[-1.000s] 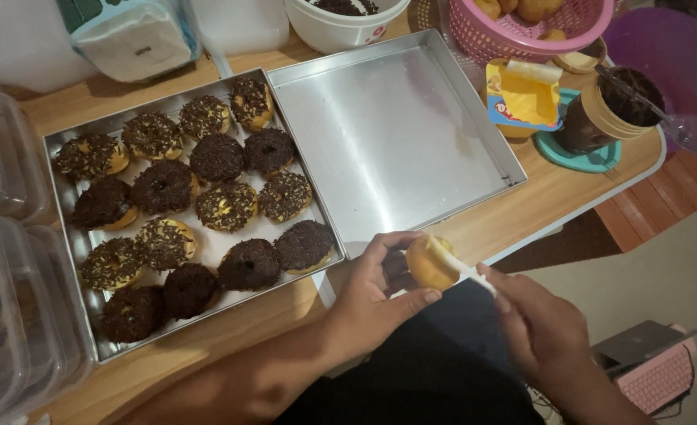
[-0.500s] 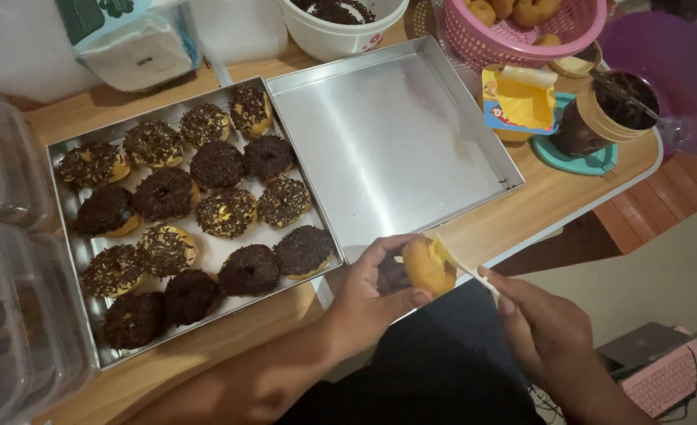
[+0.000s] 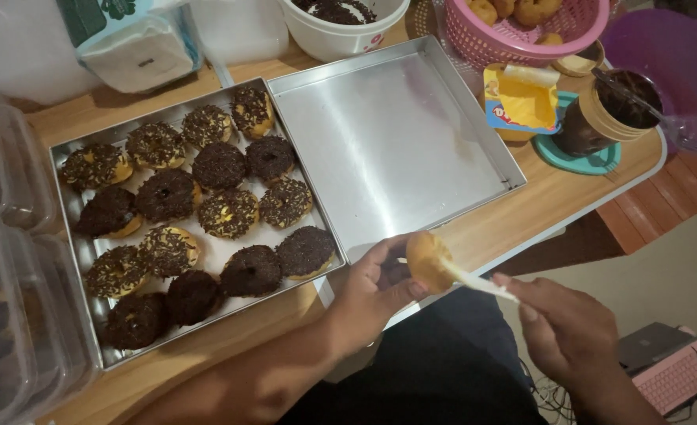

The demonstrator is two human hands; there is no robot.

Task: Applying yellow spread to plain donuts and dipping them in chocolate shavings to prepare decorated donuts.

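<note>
1. Wooden table (image 3: 521, 216) fills the upper part of the view, its pale front edge running diagonally from lower left to the right; beyond that edge lie a tiled floor and a pink keyboard (image 3: 675, 378).
2. On the left, a metal tray (image 3: 77, 260) holds rows of chocolate-topped doughnuts (image 3: 223, 212), some with sprinkles, nearly filling it.
3. Touching its right side, a second metal tray (image 3: 396, 149) sits bare.
4. Behind the trays stand a white bowl (image 3: 341, 31) with dark sprinkles inside and a pink basket (image 3: 514, 39) of plain doughnuts.
5. To the right sit an opened yellow packet (image 3: 520, 102), a tan cup (image 3: 604, 110) of dark spread on a teal lid, and a purple tub (image 3: 683, 59).
6. Clear plastic boxes (image 3: 6, 315) line the far left edge.
7. The left hand (image 3: 372, 287) curls around a plain doughnut (image 3: 429, 260), thumb and fingers gripping it, held over the table's front edge just below the bare tray.
8. The right hand (image 3: 573, 330) pinches a thin white spreader (image 3: 478, 282), its tip touching the doughnut.
9. Open space lies off the table's front, around the person's dark lap.
</note>
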